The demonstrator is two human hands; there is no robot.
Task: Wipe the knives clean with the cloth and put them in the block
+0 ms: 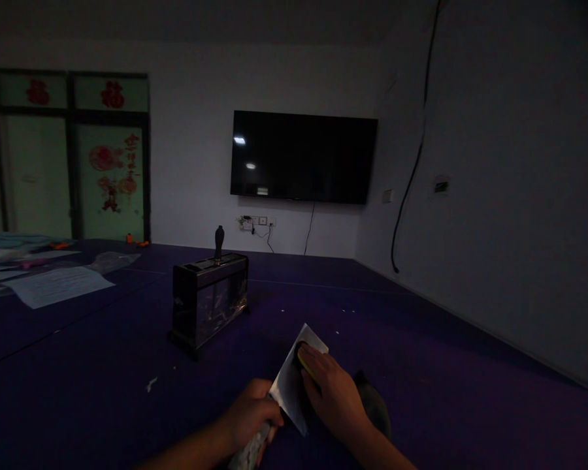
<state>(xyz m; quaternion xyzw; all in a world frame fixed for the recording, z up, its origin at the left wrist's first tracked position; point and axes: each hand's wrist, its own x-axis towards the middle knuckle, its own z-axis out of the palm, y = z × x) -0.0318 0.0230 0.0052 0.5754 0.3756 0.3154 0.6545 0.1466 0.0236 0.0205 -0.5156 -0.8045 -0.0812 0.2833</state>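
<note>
Purple worktop (pixel 102 385), dim light. Toward its near edge, left hand (pixel 257 411) was wrapped around a pale handle (pixel 251 450) — likely to steady the broad, tilted blade (pixel 288 385) — while right hand (pixel 330 385), half open, held a yellow-edged pad (pixel 308 367) against the blade's face.

Two bare hands are held close together, near and slightly right of middle.
The left forearm (pixel 191 450) is extended from the near left, and the left hand (pixel 253 412) is curled into a firm grip, with the thumb folded over. The right forearm (pixel 379 452) is angled in from the near right; the right hand (pixel 337 390) is held slightly farther out, its fingers (pixel 314 358) kept together and pointed far left.
</note>
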